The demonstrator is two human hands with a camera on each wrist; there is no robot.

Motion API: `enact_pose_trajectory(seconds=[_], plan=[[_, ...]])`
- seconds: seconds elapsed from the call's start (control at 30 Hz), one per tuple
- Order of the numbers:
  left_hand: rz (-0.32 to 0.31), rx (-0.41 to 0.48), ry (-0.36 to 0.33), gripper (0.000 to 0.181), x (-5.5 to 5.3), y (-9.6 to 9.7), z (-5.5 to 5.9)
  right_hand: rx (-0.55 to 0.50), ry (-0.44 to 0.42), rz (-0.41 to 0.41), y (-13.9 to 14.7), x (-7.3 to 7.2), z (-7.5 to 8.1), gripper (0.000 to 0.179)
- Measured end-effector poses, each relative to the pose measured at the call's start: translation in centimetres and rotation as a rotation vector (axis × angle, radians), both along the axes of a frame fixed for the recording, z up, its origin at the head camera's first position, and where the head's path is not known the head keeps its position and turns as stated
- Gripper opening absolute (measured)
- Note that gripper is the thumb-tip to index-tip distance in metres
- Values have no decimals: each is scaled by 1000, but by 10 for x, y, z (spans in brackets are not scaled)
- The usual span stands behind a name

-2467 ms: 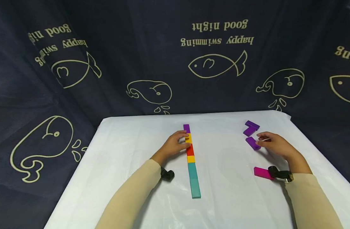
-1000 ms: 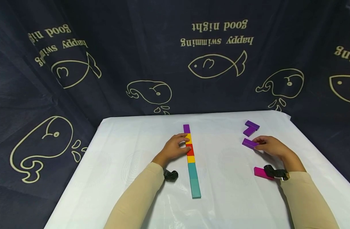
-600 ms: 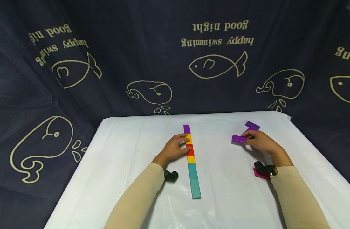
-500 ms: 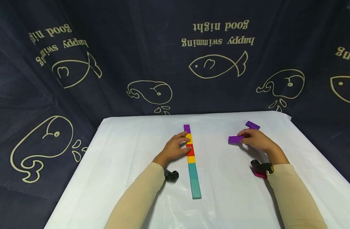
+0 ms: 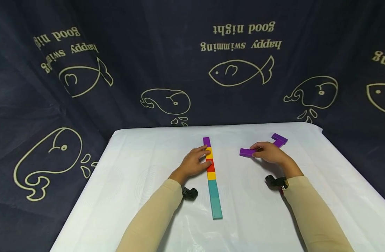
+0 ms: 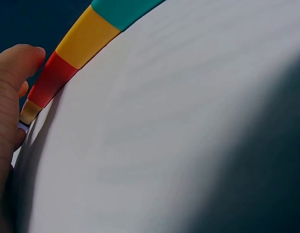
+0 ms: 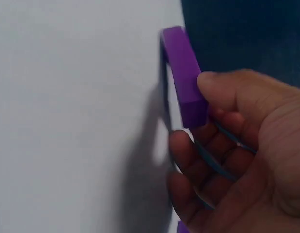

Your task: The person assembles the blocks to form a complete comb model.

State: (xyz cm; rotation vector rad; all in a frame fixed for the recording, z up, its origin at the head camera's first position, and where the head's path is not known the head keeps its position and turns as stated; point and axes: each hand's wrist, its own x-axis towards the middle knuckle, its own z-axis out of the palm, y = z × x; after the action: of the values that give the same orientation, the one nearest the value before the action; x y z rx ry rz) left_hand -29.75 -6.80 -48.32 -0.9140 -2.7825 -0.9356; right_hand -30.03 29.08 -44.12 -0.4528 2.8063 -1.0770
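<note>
My right hand (image 5: 269, 153) pinches one end of a purple block (image 5: 246, 152) between thumb and fingers. In the right wrist view the purple block (image 7: 182, 68) appears held above the white surface, its free end pointing away. A straight row of blocks runs down the table: a purple block (image 5: 206, 141), a yellow block (image 5: 210, 155), a red block (image 5: 211, 168), a smaller yellow block (image 5: 212, 176) and two teal blocks (image 5: 216, 208). Beside its upper part lies my left hand (image 5: 190, 163), fingers loosely bent, fingertips at the yellow and red blocks. The left wrist view shows its thumb (image 6: 31, 58) by the red block.
Two more purple blocks, one (image 5: 279, 138) touching another (image 5: 278, 143), lie at the back right behind the right hand. A pink block is almost wholly hidden under the right wrist camera (image 5: 275, 181). A dark printed cloth (image 5: 167, 63) hangs behind the white table (image 5: 142, 147).
My right hand has taken hold of the nearest purple block, turned it and carried it left toward the row. The left hand shifted slightly down the row, then stayed. The right wrist now covers the pink block.
</note>
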Motion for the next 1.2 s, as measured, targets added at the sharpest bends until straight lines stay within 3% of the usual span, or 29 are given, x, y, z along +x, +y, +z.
enact_pose_trajectory(seconds=[0.33, 0.73, 0.97, 1.2], plan=[[-5, -23, 6, 49, 5, 0, -2, 88, -2, 69, -13, -2, -5, 28], [6, -36, 18, 45, 0, 0, -2, 54, 54, 49, -30, -10, 3, 24], [6, 7, 71, 43, -1, 0, -5, 42, 61, 49, -53, -21, 11, 26], [31, 1, 0, 42, 1, 1, -1, 33, 17, 25, -79, -34, 8, 28]])
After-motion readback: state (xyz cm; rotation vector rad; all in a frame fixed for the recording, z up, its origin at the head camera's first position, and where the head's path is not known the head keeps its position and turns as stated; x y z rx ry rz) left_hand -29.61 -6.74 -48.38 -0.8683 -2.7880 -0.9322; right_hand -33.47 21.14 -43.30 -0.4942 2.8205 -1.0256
